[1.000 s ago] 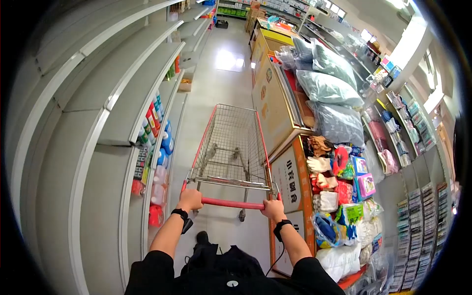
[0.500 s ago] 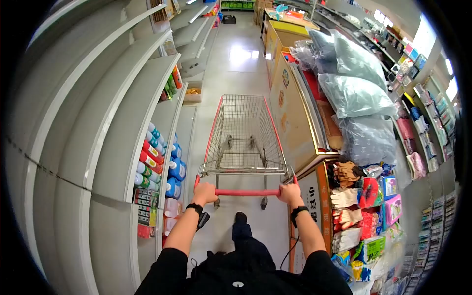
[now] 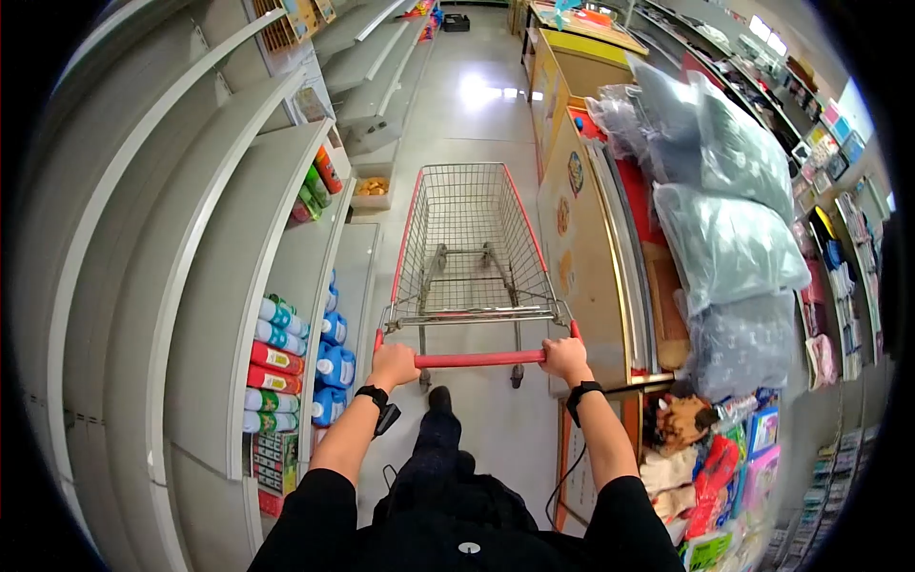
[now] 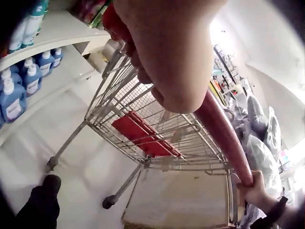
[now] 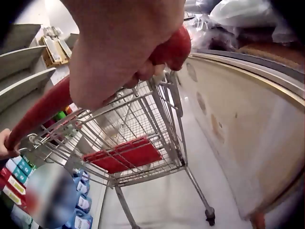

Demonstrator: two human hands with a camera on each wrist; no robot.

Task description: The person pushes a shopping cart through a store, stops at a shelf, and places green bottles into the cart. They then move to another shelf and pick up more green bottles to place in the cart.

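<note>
A wire shopping cart (image 3: 467, 243) with red edge trim stands ahead of the person, its basket bare. My left hand (image 3: 394, 366) grips the left end of its red handlebar (image 3: 481, 359). At the bar's right end, my right hand (image 3: 566, 359) holds on the same way. Close up in the left wrist view, the left hand (image 4: 167, 52) wraps the bar, its fingertips curling underneath. The right wrist view shows the right hand (image 5: 121, 47) with fingers curled around the bar near its red corner. A red panel (image 5: 124, 155) hangs at the cart's near end.
Grey shelves (image 3: 214, 276) run along the left, holding spray cans (image 3: 276, 367) and blue jugs (image 3: 334, 367). Along the right stands a wooden counter (image 3: 581, 229) piled with plastic-wrapped pillows (image 3: 729, 238) and packs of gloves (image 3: 681, 419). The aisle floor (image 3: 477, 114) stretches ahead between them.
The person and cart have moved forward along the aisle, shelves and counter sliding back past them. The cart has straightened to the aisle and sits farther from the counter. Both hands keep their hold.
</note>
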